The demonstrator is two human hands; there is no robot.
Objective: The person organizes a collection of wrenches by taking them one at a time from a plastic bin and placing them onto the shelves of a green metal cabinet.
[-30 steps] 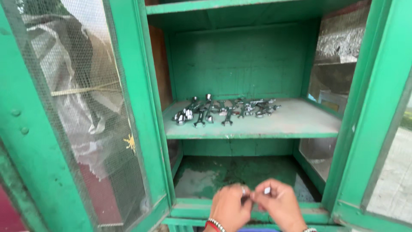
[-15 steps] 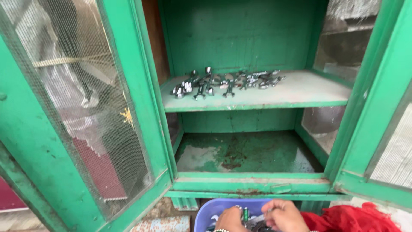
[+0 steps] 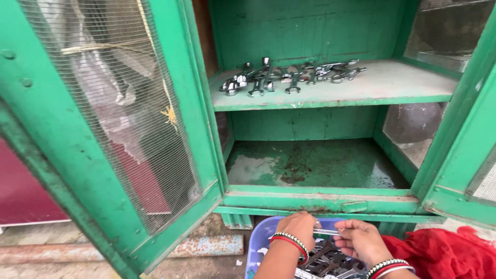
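wrenches on shelf | red cloth right of tub | left hand and right hand both pinch one wrench above tub

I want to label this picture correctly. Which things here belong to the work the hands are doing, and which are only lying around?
In the work:
- left hand and right hand, holding a thin shiny tool between them
- blue tub of dark metal tools below the hands
- row of spanners on the green cabinet shelf

Lying about:
- red cloth
- rusty metal bar on the ground
- mesh door, open
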